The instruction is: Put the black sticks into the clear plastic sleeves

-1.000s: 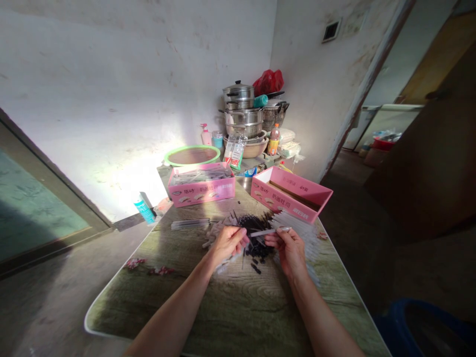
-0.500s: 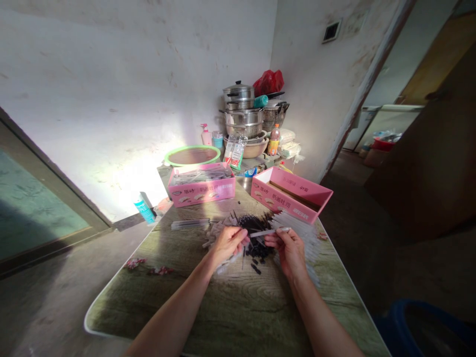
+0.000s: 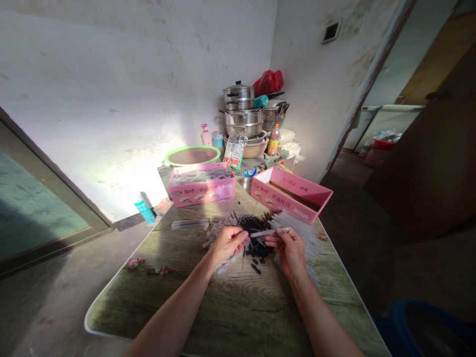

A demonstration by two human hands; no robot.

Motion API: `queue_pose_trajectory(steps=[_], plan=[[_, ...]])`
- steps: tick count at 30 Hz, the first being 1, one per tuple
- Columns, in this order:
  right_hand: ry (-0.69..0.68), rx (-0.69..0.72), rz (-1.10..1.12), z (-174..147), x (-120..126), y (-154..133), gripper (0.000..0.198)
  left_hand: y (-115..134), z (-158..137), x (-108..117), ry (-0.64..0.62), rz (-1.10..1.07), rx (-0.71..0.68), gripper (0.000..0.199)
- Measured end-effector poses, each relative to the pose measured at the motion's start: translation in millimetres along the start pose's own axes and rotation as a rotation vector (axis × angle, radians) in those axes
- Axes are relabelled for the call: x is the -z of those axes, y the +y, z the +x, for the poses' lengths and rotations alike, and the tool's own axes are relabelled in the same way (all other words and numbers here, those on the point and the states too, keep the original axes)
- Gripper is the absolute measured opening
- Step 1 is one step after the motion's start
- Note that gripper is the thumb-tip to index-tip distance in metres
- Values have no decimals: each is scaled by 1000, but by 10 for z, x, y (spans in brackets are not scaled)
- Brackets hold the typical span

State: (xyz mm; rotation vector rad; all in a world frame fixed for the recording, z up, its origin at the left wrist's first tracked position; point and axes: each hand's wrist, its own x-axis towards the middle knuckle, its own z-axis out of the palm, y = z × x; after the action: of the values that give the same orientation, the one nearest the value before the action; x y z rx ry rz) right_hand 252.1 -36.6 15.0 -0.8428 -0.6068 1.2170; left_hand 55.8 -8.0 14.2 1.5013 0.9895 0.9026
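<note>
Between my hands lies a thin whitish tube [image 3: 263,233], held nearly level. My right hand [image 3: 289,248] pinches it near its right end, thumb on top and fingers beneath. The closed thumb and fingertips of my left hand [image 3: 230,244] grip the tube's left end; any small part inside that pinch is hidden. Under and beyond the tube is a heap of small black pieces [image 3: 262,252]. Many whitish tubes [image 3: 297,225] lie side by side at the right, partly behind my right hand. Short pale pieces [image 3: 212,234] are piled by my left hand.
A pink box [image 3: 203,193] full of greyish sticks stands at the back left, another pink box [image 3: 286,201] at the back right. Several clear tubes [image 3: 190,224] lie left on the wood-patterned table [image 3: 156,302]. Behind are stacked pots [image 3: 243,121] and a green-rimmed basin [image 3: 192,155].
</note>
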Motion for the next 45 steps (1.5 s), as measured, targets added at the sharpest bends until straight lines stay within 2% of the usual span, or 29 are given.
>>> queue_pose_trajectory(steps=[3,9,17,22,25,27,29,32,40,45], plan=[[-1,0,-3,1,0,9,26,-47,10,3,-18,-2,8,35],[-2,-2,-18,-5,-6,28,27,-15,5,-17,56,-70,-44,22],[-5,-3,-21,-9,-8,16,26,82,-22,-30,89,-59,-78,24],[3,-3,-12,-11,7,10,23,-3,19,42,140,88,-54,30],[6,0,-11,-6,27,8,20,-33,31,71,182,232,-124,17],[11,9,-29,0,39,5,19,-22,21,73,143,417,-210,13],[19,24,-45,7,49,2,18,-1,3,69,73,619,-272,17],[29,34,-51,15,57,-1,18,9,-18,72,-7,819,-281,21],[28,26,-82,29,71,14,21,0,-45,69,-56,998,-261,21],[2,-5,-86,24,69,8,20,3,-39,89,4,1055,-237,26]])
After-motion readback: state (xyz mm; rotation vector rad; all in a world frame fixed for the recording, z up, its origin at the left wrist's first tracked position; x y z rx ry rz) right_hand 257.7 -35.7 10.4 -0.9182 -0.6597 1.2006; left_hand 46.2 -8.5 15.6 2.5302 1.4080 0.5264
